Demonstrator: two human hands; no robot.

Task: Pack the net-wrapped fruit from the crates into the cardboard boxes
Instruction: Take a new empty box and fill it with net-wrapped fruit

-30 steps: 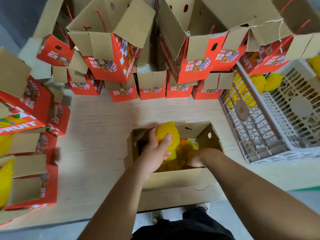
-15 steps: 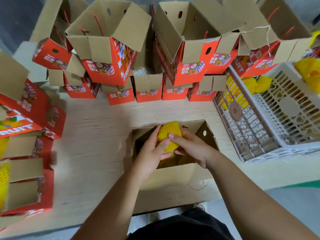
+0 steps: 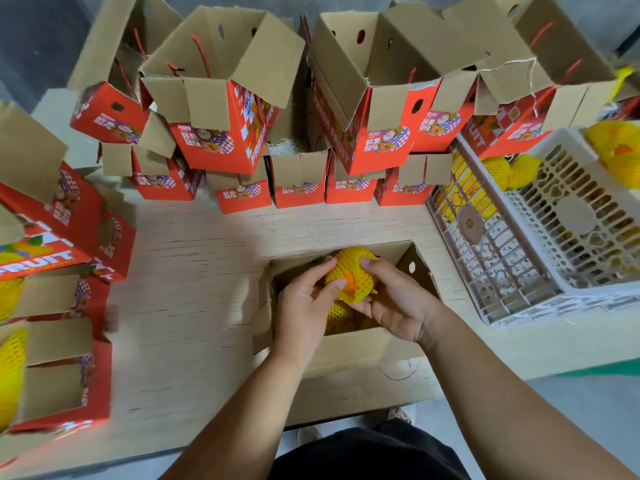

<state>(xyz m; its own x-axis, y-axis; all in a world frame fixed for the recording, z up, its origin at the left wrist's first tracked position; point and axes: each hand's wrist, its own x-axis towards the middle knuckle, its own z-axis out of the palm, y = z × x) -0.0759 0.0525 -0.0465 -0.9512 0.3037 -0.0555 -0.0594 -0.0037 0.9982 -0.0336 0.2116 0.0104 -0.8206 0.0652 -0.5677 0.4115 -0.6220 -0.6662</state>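
1. While held over the open cardboard box (image 3: 349, 344), the net-wrapped fruit (image 3: 351, 278) sits between both hands, directly above more netted fruit (image 3: 337, 311) inside.
2. Left hand (image 3: 304, 308): fingers curled on the fruit's left side.
3. Right hand (image 3: 394, 301): fingers curled on its right side; equally near.
4. Long axis: roughly upright; judged move, straight down.

Single head view, steep downward, close over table (image 3: 194, 306).
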